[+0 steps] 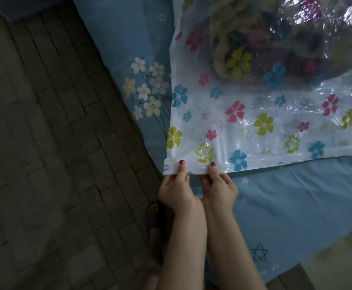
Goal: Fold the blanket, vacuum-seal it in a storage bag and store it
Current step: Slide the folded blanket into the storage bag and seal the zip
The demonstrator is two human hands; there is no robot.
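The storage bag [254, 126] mouth corner is pinched by left hand [176, 188] and right hand [219, 188]; its unsealed edge runs rightward.

Count of the things on and beside the bed

There are two hands, the left hand [176, 190] and the right hand [220, 190], one storage bag [254, 126] with one folded blanket [275, 45] inside it, one blue bedsheet [296, 206], one foot [153, 214] on the floor, and one drawn star [259, 253] on the sheet.
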